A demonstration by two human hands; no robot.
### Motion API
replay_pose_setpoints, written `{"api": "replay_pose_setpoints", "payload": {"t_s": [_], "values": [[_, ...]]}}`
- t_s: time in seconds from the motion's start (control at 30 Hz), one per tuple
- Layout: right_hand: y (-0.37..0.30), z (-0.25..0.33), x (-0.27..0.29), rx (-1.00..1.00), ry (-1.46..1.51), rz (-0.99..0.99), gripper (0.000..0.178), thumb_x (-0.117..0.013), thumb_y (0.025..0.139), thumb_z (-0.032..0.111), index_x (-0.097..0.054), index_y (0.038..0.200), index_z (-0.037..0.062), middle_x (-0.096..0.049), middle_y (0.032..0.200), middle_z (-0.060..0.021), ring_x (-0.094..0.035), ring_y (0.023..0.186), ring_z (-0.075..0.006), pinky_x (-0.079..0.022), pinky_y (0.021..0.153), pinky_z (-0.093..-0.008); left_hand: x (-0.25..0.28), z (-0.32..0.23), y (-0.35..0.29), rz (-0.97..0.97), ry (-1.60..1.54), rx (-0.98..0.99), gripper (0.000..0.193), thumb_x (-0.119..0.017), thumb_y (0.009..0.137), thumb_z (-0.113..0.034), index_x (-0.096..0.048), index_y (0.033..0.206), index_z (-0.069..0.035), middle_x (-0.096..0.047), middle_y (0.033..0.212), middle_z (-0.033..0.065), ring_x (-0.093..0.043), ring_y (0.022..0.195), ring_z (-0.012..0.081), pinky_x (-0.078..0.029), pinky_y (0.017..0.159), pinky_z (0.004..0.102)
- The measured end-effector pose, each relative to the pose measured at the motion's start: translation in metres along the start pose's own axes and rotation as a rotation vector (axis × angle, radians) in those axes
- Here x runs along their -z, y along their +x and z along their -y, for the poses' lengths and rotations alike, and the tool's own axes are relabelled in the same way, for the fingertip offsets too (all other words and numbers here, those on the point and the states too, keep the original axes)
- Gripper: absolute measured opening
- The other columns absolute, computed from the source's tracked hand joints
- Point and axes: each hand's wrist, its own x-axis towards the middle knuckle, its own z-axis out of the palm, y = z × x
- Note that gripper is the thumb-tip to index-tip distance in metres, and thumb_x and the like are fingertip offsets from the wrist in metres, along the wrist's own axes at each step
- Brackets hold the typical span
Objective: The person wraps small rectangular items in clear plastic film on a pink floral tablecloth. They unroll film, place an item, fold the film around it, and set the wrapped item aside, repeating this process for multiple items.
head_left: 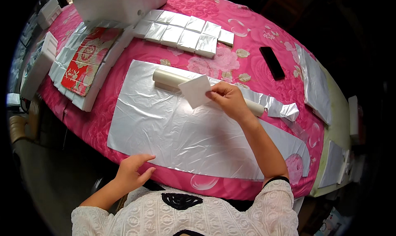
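My right hand (229, 99) pinches a thin white square piece (194, 92) by its right edge, tilted above the table. Below it lies a wide silver sheet (144, 116), creased and spread flat, which looks like foil or plastic film. A pale cream roll (170, 77) rests across the far part of that sheet, its middle hidden behind the white square and my right hand. Near the sheet's front left edge, my left hand (133, 174) is empty, its thumb and fingers apart.
Several silver-wrapped blocks (169, 33) sit in rows at the back, by a white foam box (119, 4). On the left, a red patterned booklet (88, 60) lies on silver packets. A black phone (272, 63) and folded silver sheets (312, 85) are at the right.
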Motion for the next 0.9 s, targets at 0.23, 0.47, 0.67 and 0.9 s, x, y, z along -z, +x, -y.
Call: {"api": "replay_pose_setpoints", "payload": {"t_s": [0.23,0.47,0.67,0.9], "values": [[0.111,-0.092,0.102,-0.101,-0.135,-0.4,0.028,-0.071,0.077,0.021,-0.067,0.096,0.0004,-0.068,0.082,-0.0092,-0.062,0.073,-0.0135,-0.047,0.065,-0.0285,-0.016,0.002,0.014,0.122,-0.075,-0.052,0.037,-0.07,0.071,-0.008,-0.062,0.107,-0.006,-0.065,0.096,0.0142,-0.063,0.08,0.0271,-0.051,0.067,0.0325],[0.104,-0.062,0.078,-0.068,-0.812,-0.322,0.045,-0.077,0.064,0.038,-0.066,0.091,0.0032,-0.064,0.09,-0.0166,-0.062,0.082,-0.03,-0.048,0.07,-0.0398,-0.012,0.009,0.024,0.112,-0.115,-0.007,0.035,-0.068,0.072,-0.006,-0.061,0.106,-0.004,-0.065,0.095,0.0152,-0.063,0.081,0.0291,-0.051,0.069,0.0342],[0.119,-0.052,0.074,-0.201,-0.812,-0.326,0.048,-0.076,0.066,0.041,-0.065,0.092,0.0023,-0.062,0.093,-0.0171,-0.061,0.086,-0.0321,-0.048,0.071,-0.0424,-0.016,0.007,0.028,0.141,-0.126,-0.044,0.035,-0.068,0.073,-0.007,-0.061,0.107,-0.003,-0.065,0.095,0.0162,-0.063,0.081,0.0306,-0.051,0.07,0.0356],[0.094,-0.057,0.077,-0.097,-0.896,-0.381,0.053,-0.074,0.069,0.044,-0.064,0.097,0.0003,-0.062,0.099,-0.0179,-0.06,0.091,-0.0322,-0.048,0.075,-0.0406,-0.017,0.005,0.02,0.172,-0.099,-0.059,0.04,-0.067,0.072,-0.004,-0.06,0.111,-0.006,-0.065,0.098,0.0147,-0.063,0.087,0.0298,-0.05,0.074,0.0349]]}}
